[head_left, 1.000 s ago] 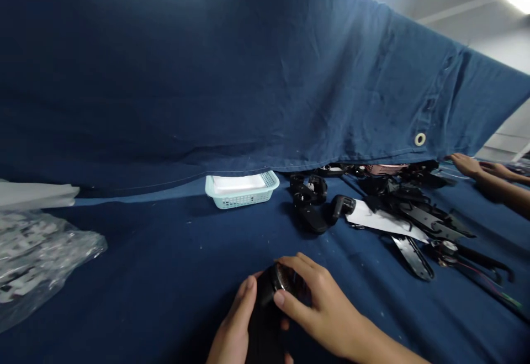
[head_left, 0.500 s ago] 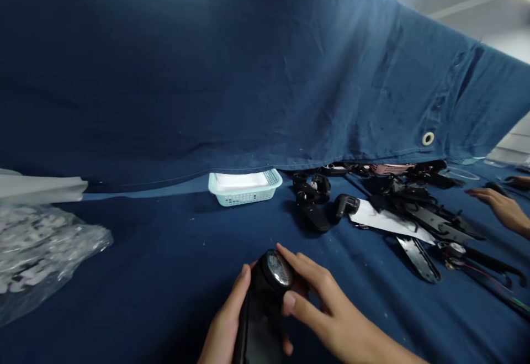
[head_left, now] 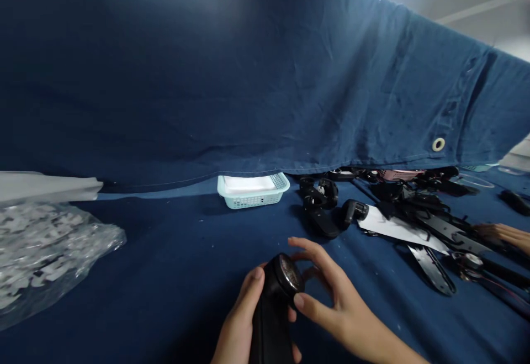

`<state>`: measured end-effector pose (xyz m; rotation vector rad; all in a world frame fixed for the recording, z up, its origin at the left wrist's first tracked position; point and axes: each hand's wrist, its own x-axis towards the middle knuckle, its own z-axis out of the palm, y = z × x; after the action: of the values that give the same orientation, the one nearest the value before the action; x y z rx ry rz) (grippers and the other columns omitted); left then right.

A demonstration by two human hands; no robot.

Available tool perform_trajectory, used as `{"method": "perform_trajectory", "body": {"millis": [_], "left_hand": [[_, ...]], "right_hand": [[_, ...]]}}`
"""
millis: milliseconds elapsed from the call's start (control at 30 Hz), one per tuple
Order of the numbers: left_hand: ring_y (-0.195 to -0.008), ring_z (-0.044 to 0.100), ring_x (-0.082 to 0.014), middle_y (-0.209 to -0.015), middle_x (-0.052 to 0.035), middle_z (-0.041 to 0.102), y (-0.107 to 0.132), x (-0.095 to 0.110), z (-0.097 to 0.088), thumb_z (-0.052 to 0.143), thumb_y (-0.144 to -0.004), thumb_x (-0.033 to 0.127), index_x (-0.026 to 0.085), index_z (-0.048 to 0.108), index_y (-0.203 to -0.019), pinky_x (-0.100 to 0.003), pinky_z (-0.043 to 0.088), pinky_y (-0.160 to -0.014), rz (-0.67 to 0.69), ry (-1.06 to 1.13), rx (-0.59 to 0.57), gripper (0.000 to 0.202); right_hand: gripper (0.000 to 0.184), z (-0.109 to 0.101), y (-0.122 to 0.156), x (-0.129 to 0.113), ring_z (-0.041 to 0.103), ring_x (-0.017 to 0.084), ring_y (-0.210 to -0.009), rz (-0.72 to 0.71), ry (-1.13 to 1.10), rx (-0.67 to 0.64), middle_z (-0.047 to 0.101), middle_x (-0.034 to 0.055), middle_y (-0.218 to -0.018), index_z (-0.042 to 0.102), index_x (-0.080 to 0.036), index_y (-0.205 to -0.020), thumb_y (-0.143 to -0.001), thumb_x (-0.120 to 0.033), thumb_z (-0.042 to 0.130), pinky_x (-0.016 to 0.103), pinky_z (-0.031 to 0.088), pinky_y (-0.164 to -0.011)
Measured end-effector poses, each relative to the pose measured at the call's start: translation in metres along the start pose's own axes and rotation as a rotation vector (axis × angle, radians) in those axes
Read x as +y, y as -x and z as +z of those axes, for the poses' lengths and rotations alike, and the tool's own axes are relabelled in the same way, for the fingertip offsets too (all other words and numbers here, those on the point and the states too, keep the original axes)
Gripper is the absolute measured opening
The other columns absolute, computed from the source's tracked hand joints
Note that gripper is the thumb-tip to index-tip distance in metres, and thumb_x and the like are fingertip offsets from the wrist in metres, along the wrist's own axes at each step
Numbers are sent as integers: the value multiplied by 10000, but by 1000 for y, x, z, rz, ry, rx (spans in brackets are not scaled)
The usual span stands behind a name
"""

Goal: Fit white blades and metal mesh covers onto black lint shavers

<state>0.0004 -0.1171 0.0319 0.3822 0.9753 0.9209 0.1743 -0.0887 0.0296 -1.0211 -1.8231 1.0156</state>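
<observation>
A black handheld device (head_left: 271,320) with a slim body and a round, shiny, mesh-like end (head_left: 291,273) is held low in front of me, its round end up and tilted right. My left hand (head_left: 244,314) is wrapped round the body, fingertips showing on its right side. With my right hand (head_left: 331,297) I grip the round end loosely: the thumb presses on its lower rim, another finger reaches its far edge, and the index finger is lifted. What kind of device this is I cannot tell.
A light-blue basket (head_left: 253,201) holding white sheets stands behind. Left lies a clear plastic bag (head_left: 53,248) of white parts. Right are black moulded parts (head_left: 323,209), a white sheet (head_left: 397,228) and several more pieces. A co-worker's hand (head_left: 507,235) is at far right. A blue cloth (head_left: 248,77) hangs ahead.
The device has tipped further to the right, and my right index finger has lifted off its round end. The view has shifted slightly left. The co-worker's hand has lowered onto the parts.
</observation>
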Motion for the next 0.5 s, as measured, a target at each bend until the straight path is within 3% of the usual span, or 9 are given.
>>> {"method": "perform_trajectory", "body": {"millis": [100,200,300,367,433,500], "left_hand": [[-390,622,-165,-667,-20,677,-3,-4,0,567,-803,703,191,563,-1170,-232,440,-421,-11,-27,12,630],[-409,632,-178,-681,-21,669,-7,-10,-3,542,-805,715,192,529,-1199,-255,476,-443,28,-94,35,655],[-433,636,-185,-677,-8,665,-6,-14,-5,568,-761,750,237,479,-1289,-265,490,-455,127,-195,30,742],[-456,645,-185,-705,-11,676,-5,-16,-5,570,-755,759,260,454,-1323,-267,496,-473,159,-239,38,765],[-457,647,-179,-741,-15,685,-5,-19,-7,561,-754,768,274,438,-1340,-262,488,-474,162,-246,49,776],[-432,638,-179,-748,-12,684,-8,-23,-9,548,-737,791,286,410,-1362,-254,464,-442,139,-226,46,816]], "right_hand": [[576,-3,0,-1,519,259,-1266,-82,37,-65,532,48,-1407,458,-357,-1397,-863,-238,638,408,422,-1059],[546,-3,-2,-3,547,278,-1215,-110,121,-55,621,57,-1271,530,-344,-1351,-833,-243,667,427,436,-1034],[497,-1,-3,-2,588,295,-1104,-23,214,-25,661,74,-1104,586,-302,-1311,-832,-382,692,491,426,-1025],[570,1,-3,1,614,294,-1022,17,227,-10,664,77,-1015,561,-283,-1341,-834,-523,659,515,450,-989],[754,0,-1,5,599,312,-1083,-9,184,17,634,112,-1150,418,-269,-1451,-817,-623,621,519,463,-981],[898,-4,1,5,472,337,-1300,-59,129,8,449,150,-1453,225,-267,-1531,-812,-615,635,517,424,-1047]]}}
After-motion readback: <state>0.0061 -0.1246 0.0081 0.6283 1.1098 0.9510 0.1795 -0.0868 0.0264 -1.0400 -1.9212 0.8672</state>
